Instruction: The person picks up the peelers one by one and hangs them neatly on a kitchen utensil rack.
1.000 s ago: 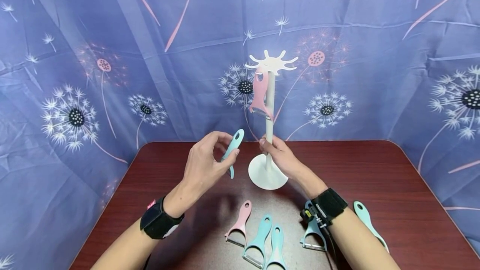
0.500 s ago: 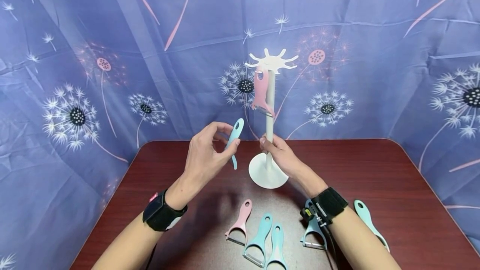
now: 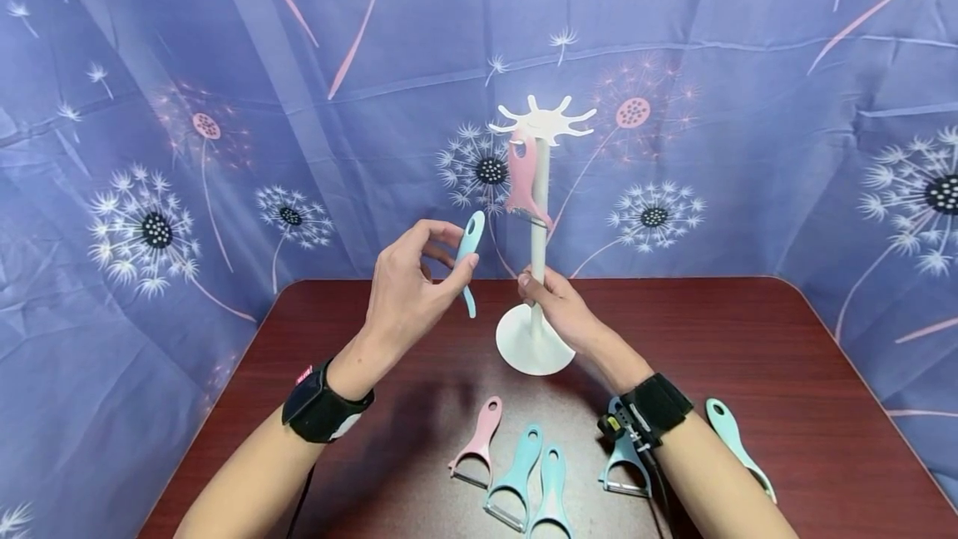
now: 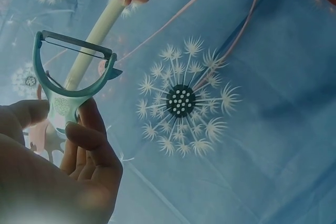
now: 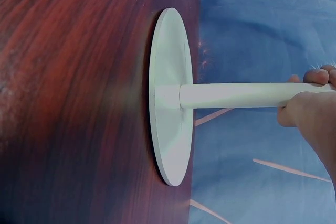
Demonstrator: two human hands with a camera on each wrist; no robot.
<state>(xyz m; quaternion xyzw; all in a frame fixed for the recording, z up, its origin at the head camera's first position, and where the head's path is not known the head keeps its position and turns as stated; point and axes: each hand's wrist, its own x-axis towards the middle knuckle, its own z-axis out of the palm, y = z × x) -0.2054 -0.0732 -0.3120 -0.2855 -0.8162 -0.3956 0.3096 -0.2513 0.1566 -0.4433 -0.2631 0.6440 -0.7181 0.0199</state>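
Observation:
In the head view my left hand (image 3: 410,285) pinches a light blue peeler (image 3: 469,244) by its handle, hole end up, in the air left of a white stand. The left wrist view shows that peeler's metal blade (image 4: 79,43) and curved frame beyond the fingertips. My right hand (image 3: 557,306) grips the pole of the white stand (image 3: 538,252) low down, above its round base (image 5: 170,145). From one arm of the stand's top (image 3: 542,121) hangs a pink peeler (image 3: 521,177) by its handle hole, apart from the held one.
On the dark red table (image 3: 314,331) in front lie a pink peeler (image 3: 485,432), two teal peelers (image 3: 521,464) side by side, and a blue peeler (image 3: 624,456) partly under the right wrist strap. A green peeler (image 3: 729,431) lies further right. A dandelion-patterned cloth (image 3: 359,148) hangs behind.
My left hand has risen with the light blue peeler towards the height of the hanging one. The hanging pink peeler has swung slightly to the right. My right hand stays on the pole.

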